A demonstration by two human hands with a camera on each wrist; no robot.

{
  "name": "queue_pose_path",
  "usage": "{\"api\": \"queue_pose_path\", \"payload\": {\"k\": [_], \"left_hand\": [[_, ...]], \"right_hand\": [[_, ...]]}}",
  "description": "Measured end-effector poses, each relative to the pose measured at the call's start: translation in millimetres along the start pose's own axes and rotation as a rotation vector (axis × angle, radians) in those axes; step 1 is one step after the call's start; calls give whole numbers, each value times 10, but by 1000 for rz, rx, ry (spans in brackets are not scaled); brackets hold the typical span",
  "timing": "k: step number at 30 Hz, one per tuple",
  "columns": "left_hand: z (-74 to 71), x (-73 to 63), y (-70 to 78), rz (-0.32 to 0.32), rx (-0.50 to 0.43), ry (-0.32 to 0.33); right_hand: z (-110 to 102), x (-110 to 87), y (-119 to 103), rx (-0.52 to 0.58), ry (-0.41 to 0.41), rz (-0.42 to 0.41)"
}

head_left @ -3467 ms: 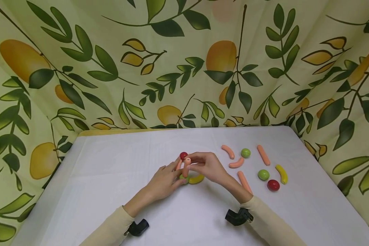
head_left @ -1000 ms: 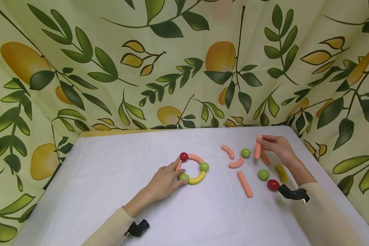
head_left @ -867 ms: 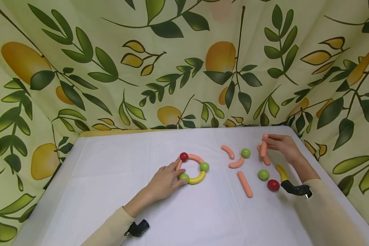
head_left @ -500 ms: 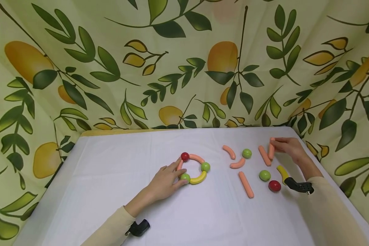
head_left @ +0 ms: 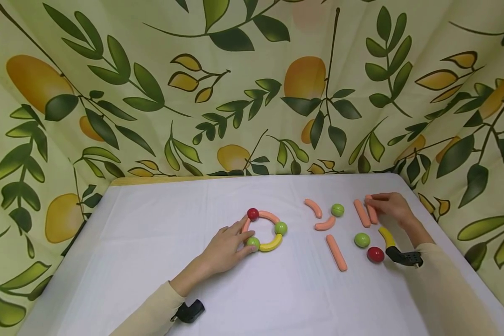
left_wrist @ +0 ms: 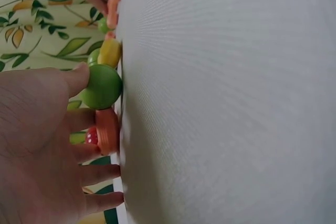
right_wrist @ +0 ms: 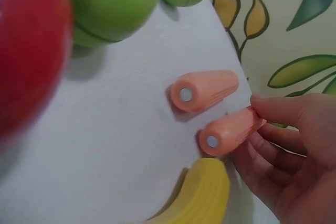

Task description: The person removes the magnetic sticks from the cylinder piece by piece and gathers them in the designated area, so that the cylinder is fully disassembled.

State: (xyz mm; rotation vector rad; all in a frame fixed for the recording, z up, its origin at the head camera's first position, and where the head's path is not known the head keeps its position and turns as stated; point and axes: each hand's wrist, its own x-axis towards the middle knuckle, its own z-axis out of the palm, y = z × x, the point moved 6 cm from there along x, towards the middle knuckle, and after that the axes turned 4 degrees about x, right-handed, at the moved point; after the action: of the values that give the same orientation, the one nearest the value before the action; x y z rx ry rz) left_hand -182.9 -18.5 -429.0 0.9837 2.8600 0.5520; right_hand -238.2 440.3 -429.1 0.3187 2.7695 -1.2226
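My right hand [head_left: 391, 206] pinches a straight orange magnetic rod [right_wrist: 231, 131] between thumb and fingers at the table's right side. The rod lies beside a second straight rod [right_wrist: 205, 91]; each shows a silver disc in its near end. At the middle of the table, my left hand [head_left: 222, 246] holds a green ball [left_wrist: 102, 86] between thumb and index finger. This ball belongs to a closed ring with a yellow curved rod [head_left: 271, 243], another green ball [head_left: 281, 228], a red ball [head_left: 253, 214] and two orange curved rods [head_left: 269, 216], one partly hidden by my fingers.
Between the hands lie two curved orange rods [head_left: 313, 208], a straight orange rod [head_left: 336, 252] and a green ball [head_left: 338, 210]. Nearer my right wrist are another green ball [head_left: 362, 240], a red ball [head_left: 375, 255] and a yellow curved rod [head_left: 387, 236]. A patterned curtain [head_left: 252, 93] hangs behind the table.
My right hand has carried the straight orange rod from the ring to the right and lowered it beside the other straight rod. The left hand has stayed at the ring.
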Motion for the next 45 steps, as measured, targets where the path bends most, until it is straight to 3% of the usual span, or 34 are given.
{"api": "queue_pose_path", "payload": {"k": [6, 18, 34, 41, 45], "left_hand": [[-13, 4, 15, 1, -7, -7], [-18, -9, 16, -14, -13, -19], [-8, -9, 5, -12, -12, -11], [-32, -24, -19, -40, -60, 5], [-67, -14, -57, -79, -111, -1]], "right_hand": [[14, 2, 31, -26, -2, 34], [23, 11, 8, -52, 18, 20], [-117, -127, -155, -46, 7, -80], [-41, -265, -413, -50, 20, -184], [25, -340, -521, -78, 36, -198]]}}
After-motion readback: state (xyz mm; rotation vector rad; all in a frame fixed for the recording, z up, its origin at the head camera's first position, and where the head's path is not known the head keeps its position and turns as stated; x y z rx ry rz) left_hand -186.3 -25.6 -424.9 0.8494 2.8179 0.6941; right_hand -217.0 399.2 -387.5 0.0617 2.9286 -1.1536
